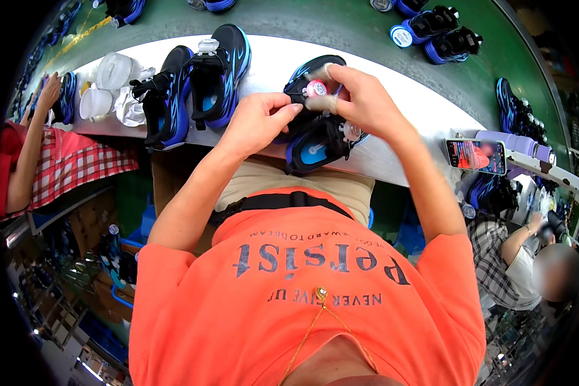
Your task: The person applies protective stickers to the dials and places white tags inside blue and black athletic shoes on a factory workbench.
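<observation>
1. Our right hand (365, 101) curves over the far shoe (320, 65) on the desk (439, 121), its thumb and forefinger parted around the pink disc (316, 89). Blur hides whether they grip it, so we cannot tell; a loose hold could let the disc twist or slip.
2. Our left hand (257, 125) has its thumb and forefinger nearly meeting at that shoe's left side. We cannot tell whether anything is between them; an uneven pull there could drag the shoe askew.
3. The near shoe (302, 154) lies just in front, at the desk's near edge, so a knock could tip it off.
4. Tan wraps (321, 103) on the right thumb and forefinger might dull our feel.
5. The lit phone (476, 156), to the right, could distract us.
</observation>
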